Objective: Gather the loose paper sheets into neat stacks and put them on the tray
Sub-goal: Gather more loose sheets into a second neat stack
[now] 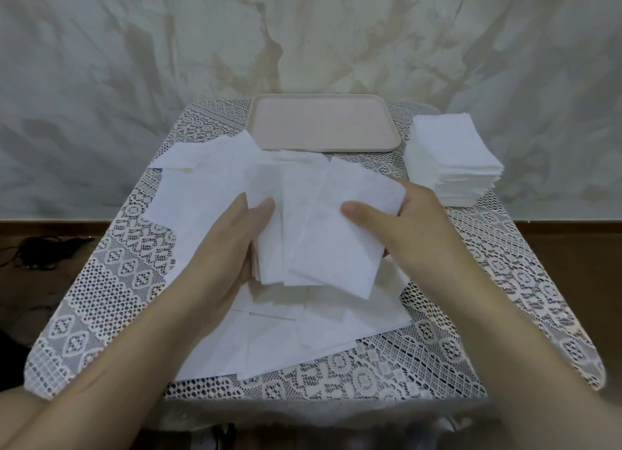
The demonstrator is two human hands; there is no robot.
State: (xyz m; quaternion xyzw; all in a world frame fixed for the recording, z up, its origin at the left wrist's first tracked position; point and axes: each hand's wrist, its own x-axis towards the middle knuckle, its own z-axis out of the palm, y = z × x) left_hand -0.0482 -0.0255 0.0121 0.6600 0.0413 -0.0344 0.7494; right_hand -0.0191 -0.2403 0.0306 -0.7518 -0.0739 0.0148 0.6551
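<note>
left hand (pixel 232 244) + right hand (pixel 404 221) gripped fanned bundle of white paper sheets (pixel 319 234) | over loose white sheets (pixel 269 342) | pale pink rectangular plastic tray (pixel 323 123) bare

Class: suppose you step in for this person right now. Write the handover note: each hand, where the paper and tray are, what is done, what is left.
The left hand grips the left side of an uneven bundle of sheets; the right hand grips its right side.
More loose sheets lie spread on the table under the hands.
A tall stack stands on the table right of the tray; the tray has no paper on it.
Done: one stack built.
Left: square the bundle, gather the loose sheets, move the stacks onto the tray.
</note>
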